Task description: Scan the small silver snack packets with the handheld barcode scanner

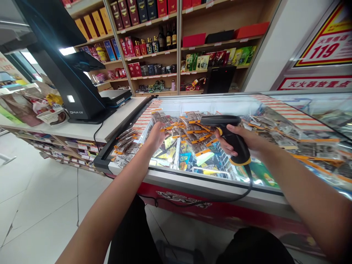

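Observation:
My right hand (242, 141) grips the handle of a black and yellow barcode scanner (229, 134), its head pointing left over the chest freezer's glass lid (247, 106). A black cable runs down from the scanner. My left hand (157, 135) reaches over a pile of small packets with orange headers (192, 134) lying on the glass; its fingers curl onto a packet at the pile's left edge. More of these packets (126, 145) lie by the freezer's left corner.
A black checkout terminal (74, 84) stands on the white counter (90, 128) to the left. Wooden shelves (165, 44) with boxes and bottles fill the back wall. Frozen goods show under the glass. A red and yellow sign (327, 40) hangs at the right.

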`<state>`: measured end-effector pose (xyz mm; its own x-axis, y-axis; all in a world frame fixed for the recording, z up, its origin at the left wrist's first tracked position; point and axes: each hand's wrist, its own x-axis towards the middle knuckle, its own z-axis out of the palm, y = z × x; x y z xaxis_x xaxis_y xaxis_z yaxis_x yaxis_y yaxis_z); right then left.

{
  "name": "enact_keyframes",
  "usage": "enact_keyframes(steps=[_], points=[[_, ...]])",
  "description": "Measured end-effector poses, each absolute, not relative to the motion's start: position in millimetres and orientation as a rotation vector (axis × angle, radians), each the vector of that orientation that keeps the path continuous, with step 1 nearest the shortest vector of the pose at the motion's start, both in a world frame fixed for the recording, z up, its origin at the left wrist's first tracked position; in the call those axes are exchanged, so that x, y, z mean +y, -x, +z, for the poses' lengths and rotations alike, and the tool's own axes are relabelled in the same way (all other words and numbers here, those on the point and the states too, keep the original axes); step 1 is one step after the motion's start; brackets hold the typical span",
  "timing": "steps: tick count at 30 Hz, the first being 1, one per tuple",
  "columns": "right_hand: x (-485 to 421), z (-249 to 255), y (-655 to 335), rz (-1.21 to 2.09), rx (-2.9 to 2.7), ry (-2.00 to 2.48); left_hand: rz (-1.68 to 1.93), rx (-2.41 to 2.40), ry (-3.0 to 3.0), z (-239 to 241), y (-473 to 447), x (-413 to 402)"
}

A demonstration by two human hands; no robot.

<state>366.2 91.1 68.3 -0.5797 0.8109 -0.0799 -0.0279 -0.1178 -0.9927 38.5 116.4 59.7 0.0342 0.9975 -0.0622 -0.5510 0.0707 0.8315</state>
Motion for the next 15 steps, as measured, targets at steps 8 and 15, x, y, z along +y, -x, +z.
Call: enact_keyframes(steps=[8,15], points=[[83,72,-357,1.769,-1.64,0.877,1.339,0.792,-0.907,46,-40,119],[81,71,-355,1.77,-1.66,0.898,1.267,0.802,-1.054,36,-39,125]])
